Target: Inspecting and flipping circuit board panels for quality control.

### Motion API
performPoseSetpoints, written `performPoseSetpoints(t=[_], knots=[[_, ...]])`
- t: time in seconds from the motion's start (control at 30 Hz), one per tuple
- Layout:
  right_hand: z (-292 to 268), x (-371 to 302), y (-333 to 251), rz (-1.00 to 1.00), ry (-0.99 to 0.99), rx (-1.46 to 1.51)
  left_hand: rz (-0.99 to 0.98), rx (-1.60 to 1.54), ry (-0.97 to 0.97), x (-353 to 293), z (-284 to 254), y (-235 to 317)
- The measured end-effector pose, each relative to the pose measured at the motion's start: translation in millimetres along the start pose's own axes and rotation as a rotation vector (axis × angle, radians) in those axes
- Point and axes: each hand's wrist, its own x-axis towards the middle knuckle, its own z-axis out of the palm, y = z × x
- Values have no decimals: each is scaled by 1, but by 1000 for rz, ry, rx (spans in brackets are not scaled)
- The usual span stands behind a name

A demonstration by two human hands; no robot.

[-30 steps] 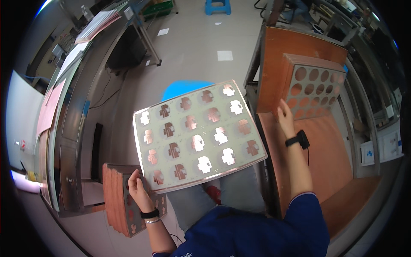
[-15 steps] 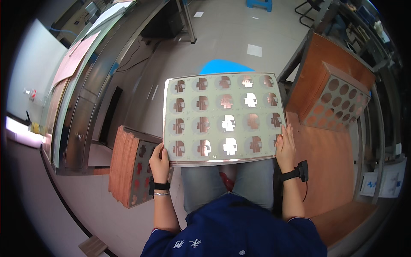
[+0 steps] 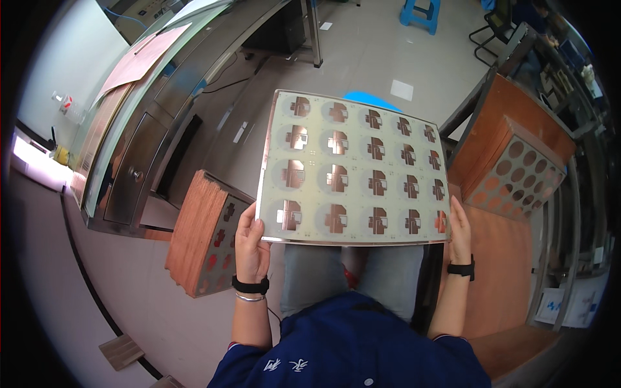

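Note:
Above my lap I hold a pale green circuit board panel (image 3: 356, 169) with rows of round pads carrying copper-coloured patterns. My left hand (image 3: 251, 240) grips its lower left corner, thumb on the face and the other fingers partly hidden behind. My right hand (image 3: 460, 229) holds the right edge near the lower corner, fingers stretched along the side; its thumb is hidden. The panel is tilted, with its left side looking larger and closer. To the left, beside my left hand, stands a stack of similar copper-edged panels (image 3: 206, 234).
At right, another stack of panels (image 3: 512, 173) with round copper pads leans on an orange-brown board (image 3: 498, 258). A metal desk with drawers (image 3: 137, 174) runs along the left. Ahead on the floor is a blue stool (image 3: 422, 14); something blue (image 3: 374, 100) shows behind the panel.
The panel has shifted right and turned, its left side coming nearer and its right side going away. Both hands stay on it, and the bright reflections on the copper have moved. The whole view has shifted.

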Motion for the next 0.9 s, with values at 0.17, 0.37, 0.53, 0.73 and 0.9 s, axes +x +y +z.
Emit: performPoseSetpoints(t=[0.17,0.37,0.53,0.73,0.9], knots=[[-23,-26,-33,25,-6,320,-13,-117,-71,-3,-14,-9],[-31,-45,-55,51,72,544,63,-139,-138,7,-24,3],[-22,-46,-55,5,-72,399,70,-159,-177,10,-5,17],[49,-56,-49,-26,37,654,74,-341,-249,-10,48,-20],[93,-77,-34,18,-259,674,-105,-307,-178,-43,84,-43]])
